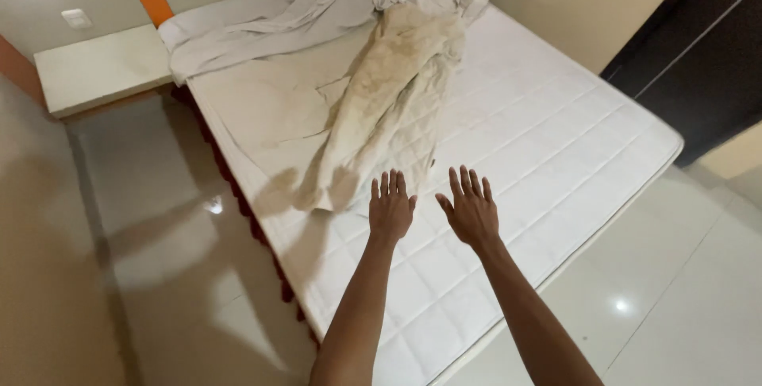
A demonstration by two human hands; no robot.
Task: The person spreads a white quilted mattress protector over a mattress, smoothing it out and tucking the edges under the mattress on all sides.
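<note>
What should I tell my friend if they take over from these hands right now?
Left hand: open, fingers spread, holding nothing, above the mattress.
Right hand: open too, empty, beside the left.
Cream sheet: crumpled in a long heap down the middle of the mattress, its near end just ahead of the left hand.
White sheet: bunched at the head of the bed.
Done: mattress is mostly bare.
Left: neither sheet is spread or in hand yet.
</note>
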